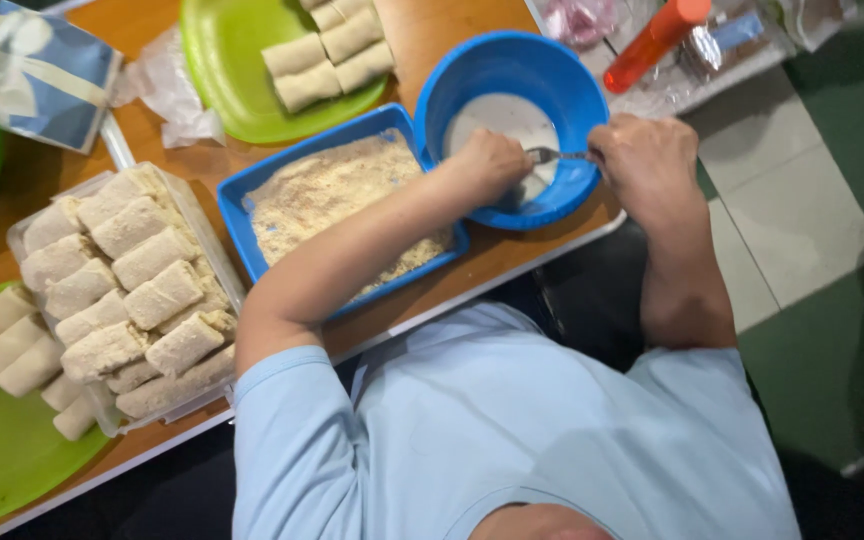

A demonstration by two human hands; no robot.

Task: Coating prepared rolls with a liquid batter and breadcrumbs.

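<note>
A round blue bowl (pixel 552 60) holding thin white batter (pixel 502 120) stands near the table's front edge. My right hand (pixel 644 160) grips the handle of a metal spoon (pixel 560 155) over the bowl's right rim. My left hand (pixel 487 165) is curled inside the bowl at the spoon's head; its fingers hide what they touch. Left of the bowl, under my left forearm, a blue rectangular tray (pixel 240 225) is spread with breadcrumbs (pixel 327 185).
A clear container (pixel 192 205) is packed with crumbed rolls (pixel 132 290). A green plate (pixel 222 60) at the back carries plain rolls (pixel 327 50); another green plate (pixel 12 450) with rolls sits front left. An orange bottle (pixel 652 40) and plastic bags lie back right. Tiled floor lies to the right.
</note>
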